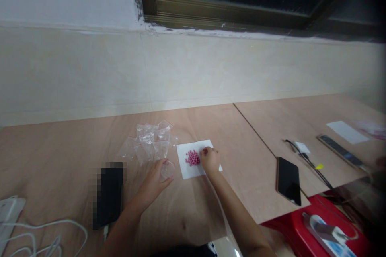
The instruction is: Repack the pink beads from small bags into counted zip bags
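Observation:
A pile of small pink beads [193, 158] lies on a white sheet of paper [188, 173] in the middle of the table. My right hand [210, 160] is over the paper's right side, just beside the pile, its fingers pinched together. Whatever is between those fingertips is too small to make out. To the left of the paper, my left hand [157, 177] curls its thumb and fingers around a clear, round plastic thing [167, 170]. Beyond that hand lie several clear zip bags [152, 140] in an overlapping heap.
A dark phone [108, 194] with a white cable lies at left, near a white power strip [10, 213]. On the right are another phone [288, 180], black cables [313, 168] and a third phone [340, 151]. A red stool [289, 225] stands below the table edge.

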### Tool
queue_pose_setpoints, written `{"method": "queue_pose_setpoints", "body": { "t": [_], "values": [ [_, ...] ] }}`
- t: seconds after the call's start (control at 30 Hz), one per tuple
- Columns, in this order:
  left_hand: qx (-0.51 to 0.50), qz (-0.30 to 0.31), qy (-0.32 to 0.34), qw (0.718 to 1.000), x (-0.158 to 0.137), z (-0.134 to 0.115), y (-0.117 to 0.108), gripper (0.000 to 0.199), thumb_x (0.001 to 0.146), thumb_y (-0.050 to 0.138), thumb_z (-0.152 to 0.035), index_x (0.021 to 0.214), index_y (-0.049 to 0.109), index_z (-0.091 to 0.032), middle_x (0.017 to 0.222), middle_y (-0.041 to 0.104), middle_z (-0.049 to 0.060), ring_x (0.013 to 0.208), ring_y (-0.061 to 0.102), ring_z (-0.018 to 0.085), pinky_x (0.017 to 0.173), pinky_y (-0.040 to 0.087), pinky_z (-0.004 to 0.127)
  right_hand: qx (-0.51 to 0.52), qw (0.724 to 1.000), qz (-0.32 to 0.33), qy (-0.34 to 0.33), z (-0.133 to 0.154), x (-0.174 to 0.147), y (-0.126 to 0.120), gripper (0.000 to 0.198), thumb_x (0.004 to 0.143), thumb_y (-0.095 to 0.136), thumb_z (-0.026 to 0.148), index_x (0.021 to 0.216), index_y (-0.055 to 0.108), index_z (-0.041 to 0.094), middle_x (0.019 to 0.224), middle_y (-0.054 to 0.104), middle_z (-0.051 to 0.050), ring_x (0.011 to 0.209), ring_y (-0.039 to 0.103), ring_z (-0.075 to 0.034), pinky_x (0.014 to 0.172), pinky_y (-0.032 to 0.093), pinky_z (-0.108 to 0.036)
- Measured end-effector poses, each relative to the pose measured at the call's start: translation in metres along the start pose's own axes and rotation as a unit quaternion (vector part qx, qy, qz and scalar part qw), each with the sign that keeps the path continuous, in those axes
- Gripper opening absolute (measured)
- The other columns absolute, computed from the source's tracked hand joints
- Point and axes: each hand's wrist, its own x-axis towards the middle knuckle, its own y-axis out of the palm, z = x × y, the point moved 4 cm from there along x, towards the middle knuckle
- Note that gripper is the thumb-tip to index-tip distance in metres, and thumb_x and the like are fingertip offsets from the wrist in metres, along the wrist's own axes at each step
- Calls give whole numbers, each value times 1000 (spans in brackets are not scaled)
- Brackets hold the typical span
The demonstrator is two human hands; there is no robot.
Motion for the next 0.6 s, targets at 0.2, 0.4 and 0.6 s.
{"method": "queue_pose_setpoints", "body": {
  "t": [0.2, 0.4, 0.6],
  "values": [
    [13, -19, 1, 1000, 4, -2, -4, 43, 69, 63, -21, 109, 48, -20, 110, 57, 9, 105, 53, 24, 92, 41, 41, 19, 1000, -1, -8, 8, -3, -9, 19, 76, 47, 18, 70, 65, 13, 75, 65, -12, 74, 53, -23, 70, 34, -32],
    [-11, -38, 16, 999, 4, -2, 4, 44, 69, 63, -21, 110, 47, -21, 109, 57, 7, 103, 54, 22, 91, 42, 40, 223, 960, 21, -167, 75, -54, -32, 17, 81, 52, 28, 72, 64, 19, 74, 63, -4, 77, 53, -19, 79, 36, -35],
    [-13, -95, -1, 995, 2, -7, 2, 41, 67, 63, -21, 104, 46, -17, 100, 58, 8, 94, 57, 22, 83, 47, 39, 285, 942, 59, -168, 100, -92, -34, 21, 80, 54, 31, 96, 63, 21, 93, 60, -7, 91, 50, -21, 80, 39, -37]
  ]
}}
